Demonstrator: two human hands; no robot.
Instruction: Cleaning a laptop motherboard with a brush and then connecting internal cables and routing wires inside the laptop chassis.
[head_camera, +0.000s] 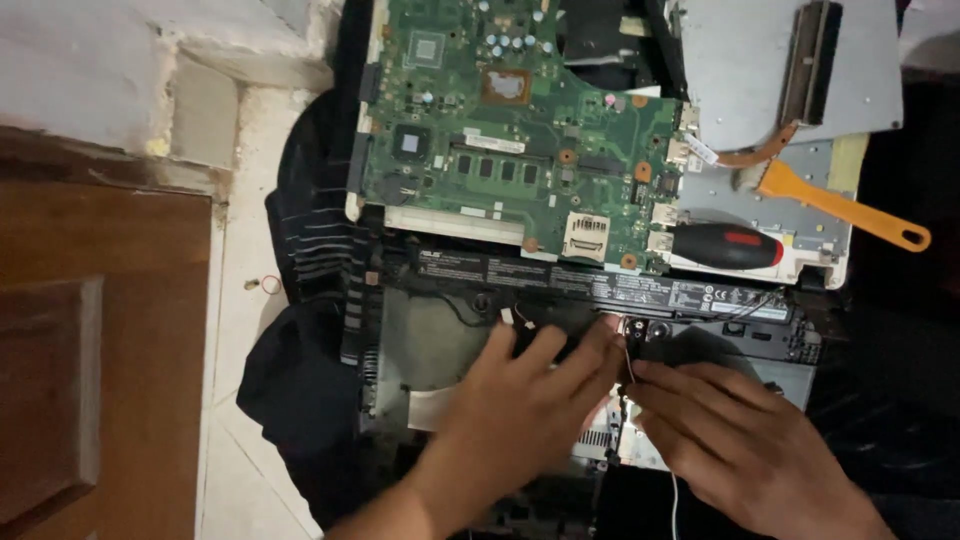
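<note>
A dismantled black laptop base (420, 340) lies on dark cloth on the floor. My left hand (520, 410) rests flat on its inner frame, fingers spread and reaching toward the long black battery (600, 285). Beside it, my right hand (740, 445) has its fingertips pressed at a thin white wire (627, 355) near the middle of the base. Whether the fingers pinch the wire is hard to tell. A green motherboard (520, 130) lies just beyond the battery.
A grey metal plate (760, 60) with a copper heat pipe sits at the top right. On it lie an orange-handled brush (840, 205) and a black and red screwdriver (725, 245). A wooden door (90, 350) stands at the left, and a small ring (271, 285) lies on the floor tile.
</note>
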